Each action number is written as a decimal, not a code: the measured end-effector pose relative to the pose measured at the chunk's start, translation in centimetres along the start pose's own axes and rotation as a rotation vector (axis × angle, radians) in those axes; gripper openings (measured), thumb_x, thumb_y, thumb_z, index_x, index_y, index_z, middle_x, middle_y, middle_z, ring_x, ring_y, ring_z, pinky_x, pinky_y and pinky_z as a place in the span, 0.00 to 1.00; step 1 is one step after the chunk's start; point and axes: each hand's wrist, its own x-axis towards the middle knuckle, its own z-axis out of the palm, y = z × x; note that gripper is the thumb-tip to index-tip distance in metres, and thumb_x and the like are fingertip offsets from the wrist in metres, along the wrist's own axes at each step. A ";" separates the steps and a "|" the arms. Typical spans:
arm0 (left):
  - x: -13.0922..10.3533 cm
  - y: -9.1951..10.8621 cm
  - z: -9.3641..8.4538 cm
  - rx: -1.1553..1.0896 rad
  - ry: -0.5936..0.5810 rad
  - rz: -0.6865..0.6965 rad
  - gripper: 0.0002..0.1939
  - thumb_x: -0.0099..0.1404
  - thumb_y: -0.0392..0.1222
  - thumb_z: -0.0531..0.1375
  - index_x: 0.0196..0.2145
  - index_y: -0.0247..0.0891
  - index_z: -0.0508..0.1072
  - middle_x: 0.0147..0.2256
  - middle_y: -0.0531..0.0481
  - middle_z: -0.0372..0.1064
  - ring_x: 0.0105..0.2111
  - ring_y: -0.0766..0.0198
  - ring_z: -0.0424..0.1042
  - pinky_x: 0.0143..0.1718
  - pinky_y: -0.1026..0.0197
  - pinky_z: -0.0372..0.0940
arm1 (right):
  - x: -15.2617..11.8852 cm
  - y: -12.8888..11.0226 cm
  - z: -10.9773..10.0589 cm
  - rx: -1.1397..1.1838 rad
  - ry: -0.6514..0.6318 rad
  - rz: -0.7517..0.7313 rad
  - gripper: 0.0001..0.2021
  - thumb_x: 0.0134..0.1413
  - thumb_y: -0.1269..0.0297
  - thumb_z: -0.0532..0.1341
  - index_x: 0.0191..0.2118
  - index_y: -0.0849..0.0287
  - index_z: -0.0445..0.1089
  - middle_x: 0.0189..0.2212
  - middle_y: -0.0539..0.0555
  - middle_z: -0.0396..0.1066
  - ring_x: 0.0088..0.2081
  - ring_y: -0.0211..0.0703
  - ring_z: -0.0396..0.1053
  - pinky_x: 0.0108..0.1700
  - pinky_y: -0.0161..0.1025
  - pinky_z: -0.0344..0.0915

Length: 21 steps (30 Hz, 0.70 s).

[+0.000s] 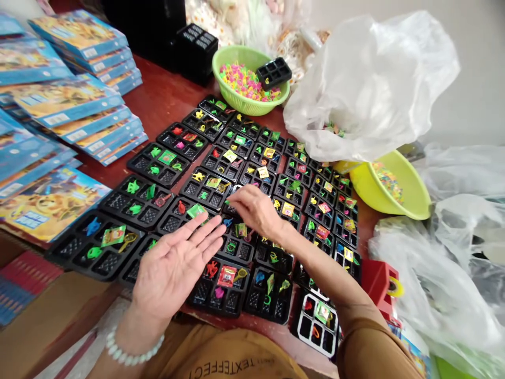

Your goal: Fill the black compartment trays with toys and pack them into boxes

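Observation:
My left hand (179,263) is held palm up over the near trays, fingers stretched out, with nothing lying on the palm. My right hand (256,210) reaches over the middle of the tray rows. Its fingers are pinched, and a small green plastic piece (227,202) shows at the tips, too small to tell its kind. Beneath both hands lie rows of black compartment trays (155,171). Many compartments hold little coloured plastic toys, such as a red one (212,269), and small printed packets, such as a red packet (227,276). My hands partly hide some trays.
Stacks of blue printed boxes (74,113) stand at the left. A green basket (252,107) of small colourful pieces, with a black tray (274,72) on it, is at the back. To the right are a yellow bowl (414,195), a plastic bag (371,84) and a red tape dispenser (376,287).

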 end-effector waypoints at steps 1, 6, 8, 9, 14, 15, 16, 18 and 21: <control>-0.1 0.2 -0.4 -0.005 0.007 0.006 0.33 0.71 0.37 0.53 0.71 0.32 0.60 0.59 0.32 0.75 0.59 0.47 0.76 0.64 0.45 0.67 | 0.3 1.2 -0.2 -0.060 0.000 0.061 0.10 0.73 0.65 0.57 0.46 0.59 0.76 0.41 0.57 0.75 0.44 0.45 0.72 0.49 0.43 0.72; -0.2 0.9 -2.5 -0.018 0.015 0.061 0.30 0.69 0.36 0.54 0.68 0.34 0.67 0.60 0.35 0.74 0.59 0.49 0.75 0.62 0.48 0.69 | 1.2 4.7 -0.2 -0.281 -0.138 0.223 0.09 0.71 0.67 0.59 0.47 0.58 0.78 0.43 0.61 0.76 0.47 0.52 0.72 0.53 0.48 0.70; 0.0 0.9 -3.1 0.016 -0.015 0.110 0.25 0.69 0.38 0.56 0.61 0.34 0.74 0.59 0.35 0.75 0.57 0.48 0.77 0.59 0.49 0.73 | 1.1 4.8 0.0 -0.288 -0.126 0.235 0.10 0.70 0.68 0.60 0.51 0.58 0.77 0.48 0.62 0.75 0.50 0.53 0.72 0.55 0.50 0.70; 0.1 0.9 -3.3 0.040 -0.033 0.138 0.22 0.68 0.39 0.57 0.57 0.33 0.77 0.58 0.35 0.76 0.57 0.47 0.77 0.57 0.49 0.75 | 1.0 4.5 0.0 -0.270 -0.098 0.230 0.11 0.69 0.68 0.60 0.53 0.58 0.76 0.51 0.63 0.75 0.51 0.53 0.72 0.56 0.50 0.70; 0.3 0.8 -3.2 0.192 -0.037 0.257 0.17 0.63 0.39 0.60 0.46 0.35 0.82 0.52 0.36 0.80 0.52 0.46 0.80 0.50 0.49 0.79 | -1.6 -1.2 -0.8 -0.023 -0.035 0.053 0.12 0.73 0.67 0.56 0.54 0.60 0.73 0.47 0.60 0.76 0.48 0.48 0.73 0.54 0.48 0.71; 0.2 0.7 -3.1 0.228 -0.033 0.293 0.15 0.62 0.39 0.61 0.45 0.36 0.83 0.50 0.37 0.82 0.51 0.47 0.81 0.51 0.48 0.79 | -2.6 -3.2 -1.0 0.060 -0.046 -0.025 0.12 0.74 0.67 0.55 0.54 0.61 0.73 0.46 0.60 0.77 0.47 0.47 0.73 0.52 0.46 0.71; 0.0 0.5 -3.1 0.267 -0.030 0.348 0.13 0.62 0.38 0.62 0.43 0.37 0.83 0.47 0.39 0.83 0.50 0.48 0.82 0.51 0.48 0.79 | -3.7 -5.2 -1.3 0.157 -0.079 -0.117 0.12 0.74 0.67 0.54 0.53 0.62 0.72 0.46 0.59 0.77 0.46 0.45 0.73 0.49 0.44 0.71; -0.4 0.3 -3.4 0.365 -0.013 0.517 0.10 0.63 0.37 0.63 0.42 0.39 0.82 0.43 0.44 0.84 0.47 0.50 0.82 0.54 0.46 0.78 | -6.1 -8.9 -2.0 0.374 -0.169 -0.302 0.12 0.75 0.68 0.51 0.51 0.63 0.71 0.43 0.56 0.79 0.42 0.41 0.73 0.45 0.41 0.70; -1.0 0.4 -4.9 0.595 0.122 0.891 0.09 0.65 0.37 0.65 0.43 0.40 0.81 0.44 0.48 0.83 0.48 0.54 0.81 0.60 0.46 0.73 | -9.3 -12.0 -2.6 0.495 -0.323 -0.280 0.11 0.75 0.68 0.52 0.52 0.62 0.71 0.39 0.54 0.79 0.39 0.40 0.73 0.44 0.40 0.69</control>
